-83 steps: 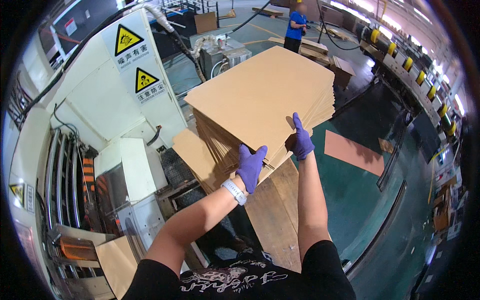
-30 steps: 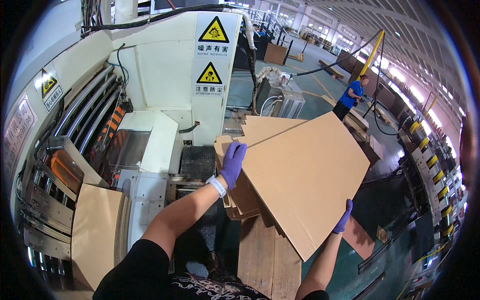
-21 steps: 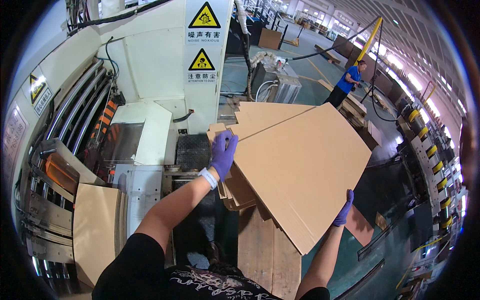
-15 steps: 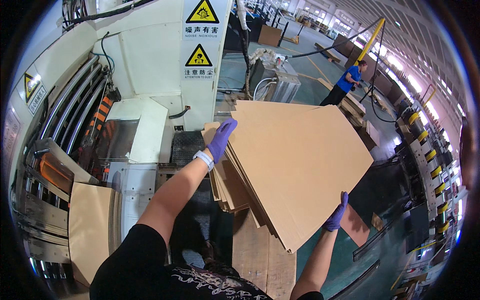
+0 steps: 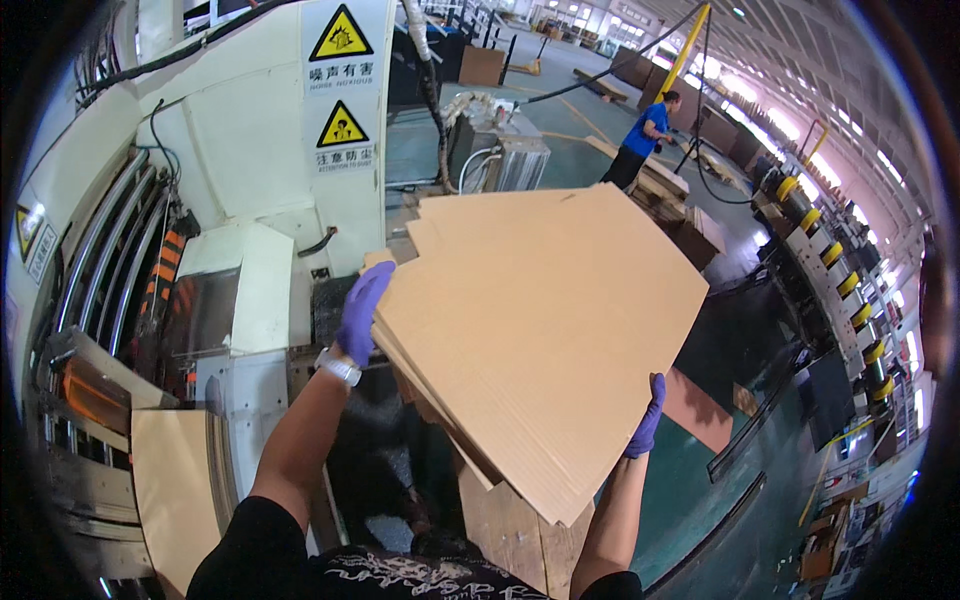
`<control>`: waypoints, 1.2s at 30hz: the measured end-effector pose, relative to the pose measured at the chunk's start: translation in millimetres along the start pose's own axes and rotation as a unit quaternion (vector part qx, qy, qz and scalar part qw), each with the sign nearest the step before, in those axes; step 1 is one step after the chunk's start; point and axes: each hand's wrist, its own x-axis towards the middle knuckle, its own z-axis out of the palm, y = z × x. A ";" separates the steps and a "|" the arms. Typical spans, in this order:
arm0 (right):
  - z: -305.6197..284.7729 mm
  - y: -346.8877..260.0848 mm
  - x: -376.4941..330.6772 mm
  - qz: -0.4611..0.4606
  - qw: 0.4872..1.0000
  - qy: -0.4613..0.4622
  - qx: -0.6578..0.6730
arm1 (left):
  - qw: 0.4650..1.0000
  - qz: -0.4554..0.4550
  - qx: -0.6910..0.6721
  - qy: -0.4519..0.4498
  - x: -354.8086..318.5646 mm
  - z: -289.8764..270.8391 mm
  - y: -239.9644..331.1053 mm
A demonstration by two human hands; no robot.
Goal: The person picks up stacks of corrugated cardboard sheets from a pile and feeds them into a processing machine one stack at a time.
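A stack of large brown cardboard sheets point(image 5: 540, 320) is spread slightly at its edges and tilted in front of me. My left hand point(image 5: 363, 310), in a purple glove, grips the left edge of the stack; its thumb side is partly hidden. On the right edge my right hand point(image 5: 647, 418), also gloved in purple, is closed round the sheets, with most of its fingers out of sight beneath them. Below the stack a wooden board point(image 5: 510, 530) shows near my body.
At the left stands a white machine with metal rollers point(image 5: 110, 250) and an upright stack of cardboard point(image 5: 175, 490) in it. A person in a blue top point(image 5: 645, 132) stands far back by piled boards. A machine with yellow rollers point(image 5: 850, 285) lines the right side.
The stack of cardboard sheets has shifted left and toward me, with both hands still on it. My left hand has moved left and down. The whole view has turned slightly right.
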 end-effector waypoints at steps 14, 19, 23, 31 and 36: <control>145.9 96.7 -100.4 0.141 0.953 -0.183 -0.196 | 0.931 -0.104 -0.139 0.322 -350.5 -185.2 98.3; 230.3 160.2 -153.9 0.322 0.859 -0.320 -0.235 | 0.824 -0.130 -0.291 0.469 -502.0 -202.3 108.5; 247.6 248.5 -183.6 0.461 0.776 -0.336 -0.269 | 0.739 -0.148 -0.370 0.543 -611.3 -196.9 88.2; 221.5 333.2 -255.6 0.459 0.670 -0.409 -0.418 | 0.641 -0.154 -0.429 0.618 -762.0 -158.4 21.5; 250.2 370.9 -308.4 0.438 0.614 -0.388 -0.530 | 0.571 -0.407 -0.099 0.706 -809.3 -159.0 -3.2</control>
